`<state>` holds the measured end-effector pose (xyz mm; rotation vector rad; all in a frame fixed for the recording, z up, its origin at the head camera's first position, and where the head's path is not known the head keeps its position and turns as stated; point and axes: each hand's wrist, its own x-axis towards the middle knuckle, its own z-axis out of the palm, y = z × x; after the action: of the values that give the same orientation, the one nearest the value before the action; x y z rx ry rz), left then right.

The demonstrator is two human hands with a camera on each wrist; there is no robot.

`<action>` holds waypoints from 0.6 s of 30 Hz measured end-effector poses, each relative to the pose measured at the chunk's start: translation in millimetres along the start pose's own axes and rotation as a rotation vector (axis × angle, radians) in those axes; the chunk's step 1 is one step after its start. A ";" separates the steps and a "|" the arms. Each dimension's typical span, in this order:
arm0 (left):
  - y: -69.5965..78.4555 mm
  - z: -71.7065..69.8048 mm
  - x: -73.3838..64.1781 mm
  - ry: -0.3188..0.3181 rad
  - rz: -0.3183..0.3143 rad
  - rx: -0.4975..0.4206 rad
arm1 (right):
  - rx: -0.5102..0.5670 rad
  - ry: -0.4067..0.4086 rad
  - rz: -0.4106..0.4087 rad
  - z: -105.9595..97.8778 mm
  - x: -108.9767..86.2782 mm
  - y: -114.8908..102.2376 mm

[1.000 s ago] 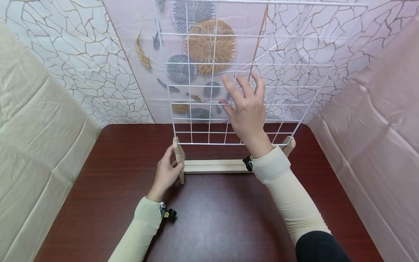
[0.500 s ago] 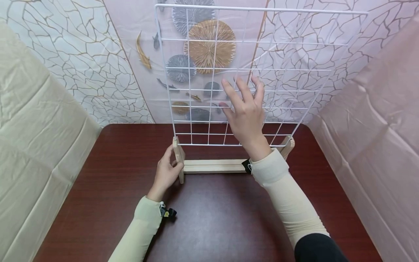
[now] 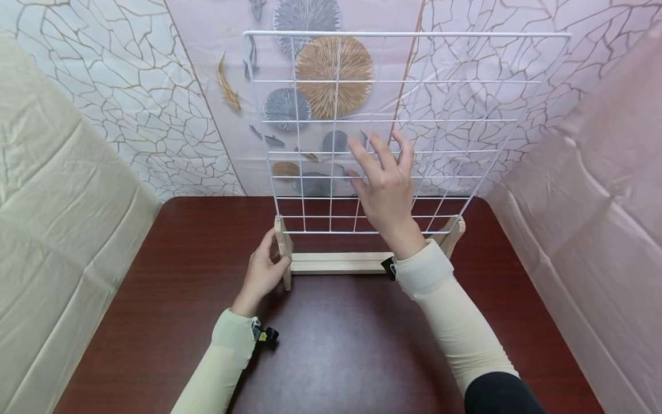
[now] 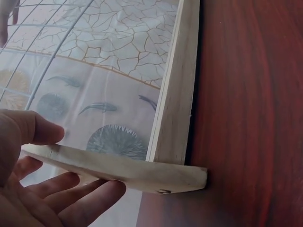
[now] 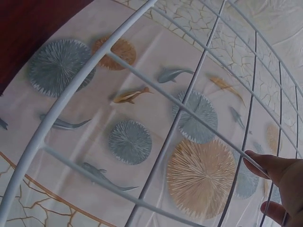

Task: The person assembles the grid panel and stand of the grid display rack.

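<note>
A white wire grid panel (image 3: pixel 405 34) leans back above a wooden stand, its lower corners at the tops of the stand's two side pieces. My left hand (image 3: pixel 262 276) pinches the left side piece (image 3: pixel 283 240); in the left wrist view the thumb lies on one face and the fingers on the other. Between the side pieces runs a pale wooden crossbar (image 3: pixel 338 263). Spread, slightly bent fingers of my right hand (image 3: pixel 387 187) touch the grid near its middle. In the right wrist view, that hand (image 5: pixel 289 182) shows at the right edge, fingertips at the wires.
The stand rests on a dark red-brown table (image 3: pixel 331 339). A patterned cloth backdrop (image 3: pixel 145 98) hangs behind the grid. Beige quilted panels flank the table on the left (image 3: pixel 57 230) and right (image 3: pixel 595 201). The right side piece (image 3: pixel 454 233) is partly behind my right arm.
The grid's top has tilted farther back, so its top bar sits lower in the head view. My right hand has moved slightly down and left with it; my left hand stays put.
</note>
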<state>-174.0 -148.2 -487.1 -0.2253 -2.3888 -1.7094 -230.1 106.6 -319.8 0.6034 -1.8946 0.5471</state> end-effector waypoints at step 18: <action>42.4 6.1 31.8 0.143 0.238 -0.171 | 0.008 0.017 0.002 1.4 -4.9 0.9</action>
<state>-195.3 -128.5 -442.3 -0.3818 -2.0267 -1.7534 -230.0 107.2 -324.9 0.6008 -1.8784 0.5599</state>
